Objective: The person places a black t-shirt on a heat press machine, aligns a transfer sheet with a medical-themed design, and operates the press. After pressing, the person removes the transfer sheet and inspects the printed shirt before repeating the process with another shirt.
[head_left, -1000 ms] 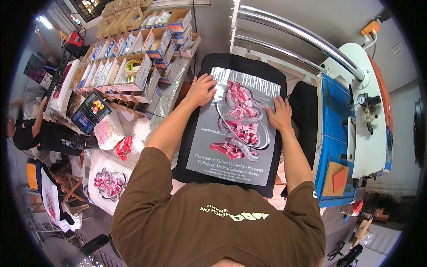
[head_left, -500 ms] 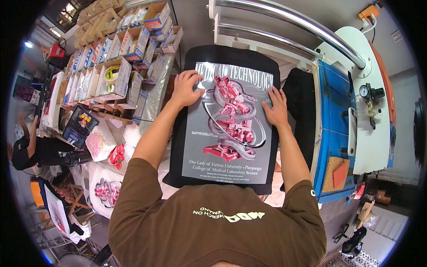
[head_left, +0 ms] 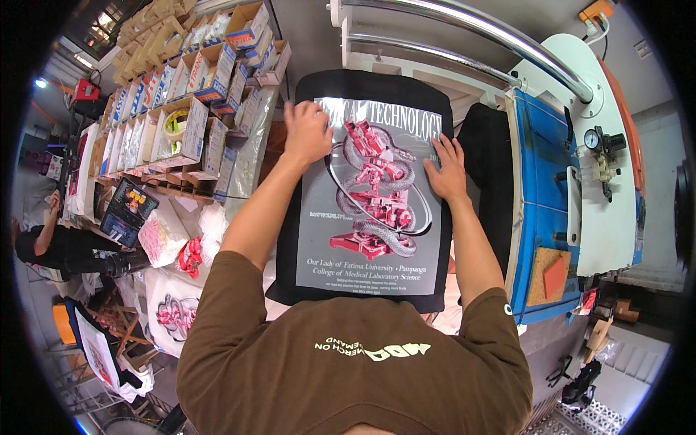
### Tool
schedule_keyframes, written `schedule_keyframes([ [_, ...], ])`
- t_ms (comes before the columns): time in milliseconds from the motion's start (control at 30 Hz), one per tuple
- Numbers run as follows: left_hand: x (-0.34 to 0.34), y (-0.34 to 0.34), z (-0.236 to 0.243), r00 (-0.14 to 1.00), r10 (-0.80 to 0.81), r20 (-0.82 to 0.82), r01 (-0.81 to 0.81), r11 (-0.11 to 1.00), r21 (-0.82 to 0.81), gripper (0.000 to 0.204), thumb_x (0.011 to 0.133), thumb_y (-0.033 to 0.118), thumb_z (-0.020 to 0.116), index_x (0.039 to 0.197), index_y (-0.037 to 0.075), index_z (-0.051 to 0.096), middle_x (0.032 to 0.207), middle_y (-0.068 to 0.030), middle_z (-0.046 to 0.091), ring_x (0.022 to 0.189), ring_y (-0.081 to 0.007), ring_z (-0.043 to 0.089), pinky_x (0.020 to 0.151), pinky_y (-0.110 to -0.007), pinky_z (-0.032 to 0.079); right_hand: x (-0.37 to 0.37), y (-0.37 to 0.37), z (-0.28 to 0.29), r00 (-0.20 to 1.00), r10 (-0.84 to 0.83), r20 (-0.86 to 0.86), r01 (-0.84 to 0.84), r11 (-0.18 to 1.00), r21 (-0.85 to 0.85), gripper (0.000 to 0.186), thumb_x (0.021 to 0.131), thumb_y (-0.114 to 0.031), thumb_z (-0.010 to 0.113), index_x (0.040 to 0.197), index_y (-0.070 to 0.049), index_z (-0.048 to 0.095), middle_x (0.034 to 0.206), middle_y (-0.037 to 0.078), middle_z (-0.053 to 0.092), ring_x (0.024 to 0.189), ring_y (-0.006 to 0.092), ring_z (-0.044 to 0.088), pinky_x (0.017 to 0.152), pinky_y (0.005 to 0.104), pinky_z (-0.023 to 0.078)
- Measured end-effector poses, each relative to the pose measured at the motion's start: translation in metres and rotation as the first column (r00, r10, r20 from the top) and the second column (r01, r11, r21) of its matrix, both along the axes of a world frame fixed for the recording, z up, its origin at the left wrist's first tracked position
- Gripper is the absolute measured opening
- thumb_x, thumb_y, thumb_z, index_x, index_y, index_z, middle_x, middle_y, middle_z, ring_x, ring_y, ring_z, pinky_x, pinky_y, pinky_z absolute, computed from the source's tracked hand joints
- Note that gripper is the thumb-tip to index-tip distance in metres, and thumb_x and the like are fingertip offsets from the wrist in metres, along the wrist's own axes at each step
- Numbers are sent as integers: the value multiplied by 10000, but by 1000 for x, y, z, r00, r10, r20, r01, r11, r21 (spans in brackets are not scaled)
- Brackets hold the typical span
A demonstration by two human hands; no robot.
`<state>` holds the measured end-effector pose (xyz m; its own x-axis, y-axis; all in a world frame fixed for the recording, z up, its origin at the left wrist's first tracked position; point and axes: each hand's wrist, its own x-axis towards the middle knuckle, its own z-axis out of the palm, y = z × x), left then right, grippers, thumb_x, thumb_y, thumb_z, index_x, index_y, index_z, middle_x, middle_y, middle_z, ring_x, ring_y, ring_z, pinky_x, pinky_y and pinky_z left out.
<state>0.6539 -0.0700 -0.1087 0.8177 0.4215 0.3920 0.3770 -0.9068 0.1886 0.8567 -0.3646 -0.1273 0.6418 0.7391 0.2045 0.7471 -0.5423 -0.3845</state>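
Note:
A black garment [head_left: 406, 85] lies spread in front of me. On it is a glossy grey transfer sheet [head_left: 319, 181] printed with a pink microscope, a coiled snake and white lettering. My left hand [head_left: 307, 133] is over the sheet's upper left corner. Its fingers are bent and smeared by motion, so whether they pinch the edge is not visible. At the upper right edge my right hand [head_left: 447, 170] rests with fingers apart, partly on the sheet and partly on the garment. It holds nothing.
Cardboard boxes [head_left: 185, 134] of packets crowd the left. Chrome rails [head_left: 471, 22] cross the top, joined to a white machine [head_left: 620, 217] with a pressure gauge [head_left: 592, 138]. A blue padded bed [head_left: 540, 196] stands at right. Another person [head_left: 61, 243] works far left.
My left hand has shifted inward over the sheet's corner, and its fingers have bent from lying spread. My right hand stays at the right edge, with little change.

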Motion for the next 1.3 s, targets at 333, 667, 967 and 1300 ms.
schedule_keyframes([
  [333,90,-40,-16,997,-71,42,72,997,-15,406,810,188,611,1205,92,617,1100,-100,580,1060,-312,540,951,-481,390,-1,3,1,999,-21,-41,21,1000,-11,557,846,-315,655,1374,-175,544,1522,47,401,1438,358,259,1147,481,299],
  [667,92,-43,-20,995,-21,101,21,1000,4,445,806,202,605,1243,115,605,1227,-132,558,1170,-349,500,1058,-567,315,-2,3,5,999,-18,-42,18,1000,15,551,861,-321,645,1376,-154,543,1520,56,405,1429,371,267,1163,459,282],
  [967,91,-40,-29,988,-38,150,48,997,-60,447,809,207,606,1246,115,602,1263,-153,544,1212,-363,474,1072,-586,307,-5,4,8,998,-22,-58,22,1000,3,559,862,-309,647,1383,-141,535,1523,73,400,1424,384,269,1161,455,283],
  [1300,101,-14,-9,997,50,56,-35,968,-247,344,769,235,667,1103,153,686,1211,-118,580,1161,-347,516,1020,-519,369,-3,21,30,994,-77,-73,68,990,-123,508,801,-320,676,1276,-157,598,1470,88,417,1372,378,327,1098,567,291],
])
